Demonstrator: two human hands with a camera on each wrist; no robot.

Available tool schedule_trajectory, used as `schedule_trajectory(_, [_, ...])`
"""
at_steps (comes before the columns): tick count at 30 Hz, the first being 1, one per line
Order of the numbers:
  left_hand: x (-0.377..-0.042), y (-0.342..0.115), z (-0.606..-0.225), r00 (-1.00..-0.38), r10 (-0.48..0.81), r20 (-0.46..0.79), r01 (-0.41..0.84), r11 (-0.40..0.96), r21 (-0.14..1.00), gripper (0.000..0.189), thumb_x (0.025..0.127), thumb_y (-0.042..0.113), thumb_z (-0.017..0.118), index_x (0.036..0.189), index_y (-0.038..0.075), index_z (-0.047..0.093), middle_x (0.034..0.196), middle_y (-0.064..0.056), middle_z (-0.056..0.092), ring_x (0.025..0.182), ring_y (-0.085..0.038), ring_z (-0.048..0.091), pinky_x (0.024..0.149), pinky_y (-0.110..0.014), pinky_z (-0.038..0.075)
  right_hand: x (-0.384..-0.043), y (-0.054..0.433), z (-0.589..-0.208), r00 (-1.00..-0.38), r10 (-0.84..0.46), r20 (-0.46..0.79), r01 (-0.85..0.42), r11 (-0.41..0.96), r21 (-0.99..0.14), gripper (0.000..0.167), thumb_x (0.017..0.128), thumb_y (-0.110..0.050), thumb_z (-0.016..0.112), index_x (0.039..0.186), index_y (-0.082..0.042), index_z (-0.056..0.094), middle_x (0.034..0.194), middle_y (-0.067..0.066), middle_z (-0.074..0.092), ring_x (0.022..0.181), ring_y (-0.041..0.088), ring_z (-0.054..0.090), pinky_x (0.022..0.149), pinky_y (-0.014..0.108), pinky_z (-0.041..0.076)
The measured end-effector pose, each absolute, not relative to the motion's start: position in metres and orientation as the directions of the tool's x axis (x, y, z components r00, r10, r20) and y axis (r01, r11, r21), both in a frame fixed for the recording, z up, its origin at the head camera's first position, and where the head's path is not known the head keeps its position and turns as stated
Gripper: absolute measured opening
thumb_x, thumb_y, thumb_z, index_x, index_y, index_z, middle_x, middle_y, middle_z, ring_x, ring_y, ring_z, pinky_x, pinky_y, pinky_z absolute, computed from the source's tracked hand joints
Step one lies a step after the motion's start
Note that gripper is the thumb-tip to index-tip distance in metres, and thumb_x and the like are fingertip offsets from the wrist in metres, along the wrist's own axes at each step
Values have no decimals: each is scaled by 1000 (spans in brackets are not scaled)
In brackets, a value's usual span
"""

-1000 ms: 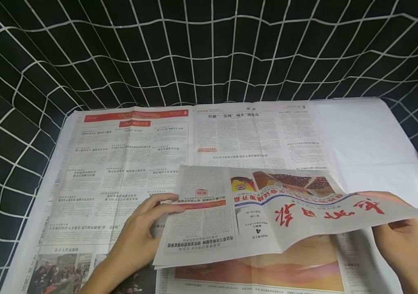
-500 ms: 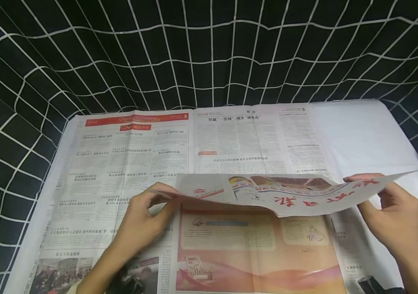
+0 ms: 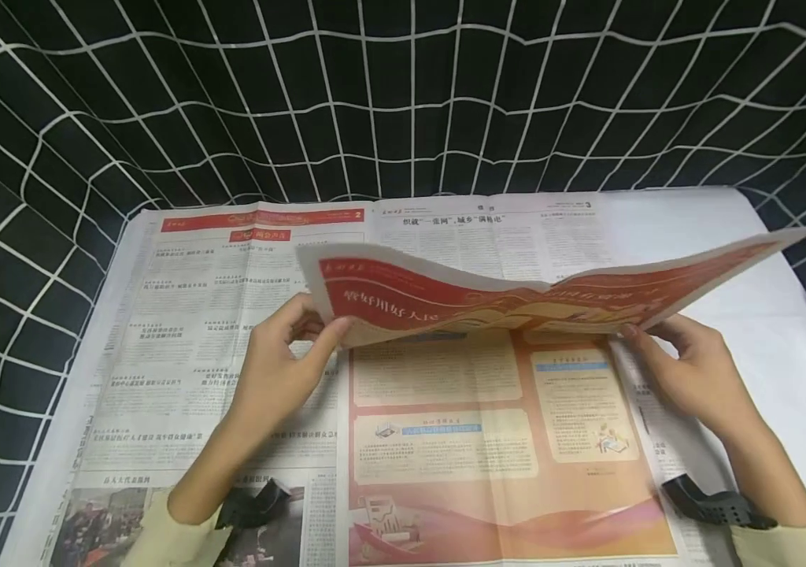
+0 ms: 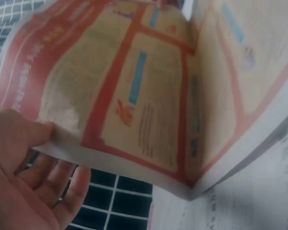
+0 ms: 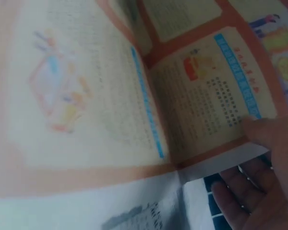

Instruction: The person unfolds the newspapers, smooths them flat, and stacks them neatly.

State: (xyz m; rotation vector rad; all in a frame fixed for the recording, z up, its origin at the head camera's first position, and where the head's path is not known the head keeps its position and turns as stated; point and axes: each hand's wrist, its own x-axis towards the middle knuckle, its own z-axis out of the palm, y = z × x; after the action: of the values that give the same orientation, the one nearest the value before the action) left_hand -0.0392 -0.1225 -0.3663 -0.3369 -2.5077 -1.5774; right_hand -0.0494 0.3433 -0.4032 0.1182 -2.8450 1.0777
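A newspaper page with an orange-and-red print [image 3: 438, 394] is folded across its middle, its lower part lying flat. The raised upper flap [image 3: 403, 295] tilts up, and its red header faces me. My left hand [image 3: 286, 354] pinches the flap's left edge, thumb on the printed side and fingers behind. At the flap's right side, my right hand [image 3: 686, 370] grips the edge the same way. The left wrist view shows the left hand's thumb [image 4: 38, 134] pressed on the sheet. In the right wrist view the right hand [image 5: 273, 167] has its thumb over the print.
Beneath lies a larger spread newspaper [image 3: 190, 346] with pages marked 2 and 3. A white sheet [image 3: 686, 228] covers the surface at the right. Black cloth with a white grid [image 3: 403, 102] rises behind and at both sides. Dark straps [image 3: 718, 508] circle the wrists.
The flap, earlier held with its front-page masthead up, has been swung up and away from me, baring its red inner side. Both hands moved with it, still holding its edges.
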Motion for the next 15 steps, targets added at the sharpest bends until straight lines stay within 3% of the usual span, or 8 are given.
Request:
schedule_trajectory(3, [-52,-120,-368,-963,86,255,267,426,864,22,99,14,76,117,5,70,105,-7,78,93,-15,74,87,-23,59,-56,344,-404,-990,-25,135,-108,748,-654,41,106,-28,66,138,-3,66,132,29,70,124,-4,64,119,40,47])
schedule_trajectory(5, [-57,-120,-372,-967,83,242,253,429,867,23,98,14,77,119,6,70,108,-7,78,95,-17,74,89,-25,59,-59,343,-405,-991,-15,134,-99,752,-652,41,105,-30,68,137,-4,67,129,28,72,107,-28,50,104,11,47])
schedule_trajectory(7, [-60,-122,-378,-974,74,213,224,428,876,21,98,15,77,117,7,71,106,-7,78,94,-17,74,89,-27,60,-62,341,-406,-992,-1,126,-85,747,-660,43,105,-31,68,138,-3,67,129,28,72,101,-34,44,86,-5,36])
schedule_trajectory(15, [-71,-126,-407,-993,73,90,113,422,899,22,103,18,71,118,1,72,106,-14,77,96,-24,77,85,-22,63,-77,336,-414,-994,96,55,29,708,-706,52,105,-40,66,141,-2,64,131,26,72,95,-29,53,82,-4,42])
